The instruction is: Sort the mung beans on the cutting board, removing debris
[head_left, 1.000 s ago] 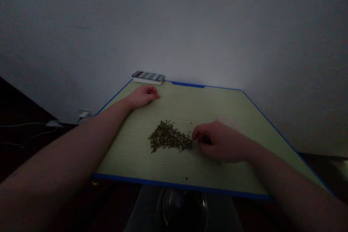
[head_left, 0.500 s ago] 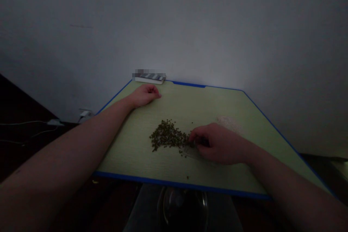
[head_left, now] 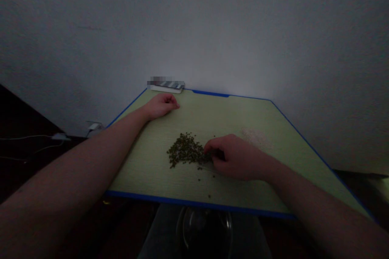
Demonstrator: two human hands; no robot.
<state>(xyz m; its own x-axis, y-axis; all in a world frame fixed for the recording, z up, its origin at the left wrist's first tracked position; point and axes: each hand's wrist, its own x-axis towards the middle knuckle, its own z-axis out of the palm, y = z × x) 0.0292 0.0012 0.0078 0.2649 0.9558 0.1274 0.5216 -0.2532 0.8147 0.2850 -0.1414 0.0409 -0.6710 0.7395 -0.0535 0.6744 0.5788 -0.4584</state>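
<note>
A spread pile of small greenish-brown, bean-like grains (head_left: pixel 184 149) lies on the pale table (head_left: pixel 158 182), with paler bits among them. At the pile's right end is my right hand (head_left: pixel 235 158), its fingers curled down and the fingertips at the grains; what is between them is hidden. My left hand (head_left: pixel 161 106) rests near the table's far left part, loosely curled, with nothing visible in it. Behind my right hand lies a thin scatter of whitish grains (head_left: pixel 257 137). A few single dark grains lie nearer the front edge.
A flat white-edged object (head_left: pixel 167 88), partly blurred out, lies at the far left corner by the wall. Below the front edge, a round, clear, shiny-rimmed vessel (head_left: pixel 206 230) stands between the legs. White cables and a plug (head_left: pixel 60 136) are at the left.
My right hand has shifted slightly left, further over the pile's right end. A few grains now lie in new spots in front of the pile. My left hand stays in place.
</note>
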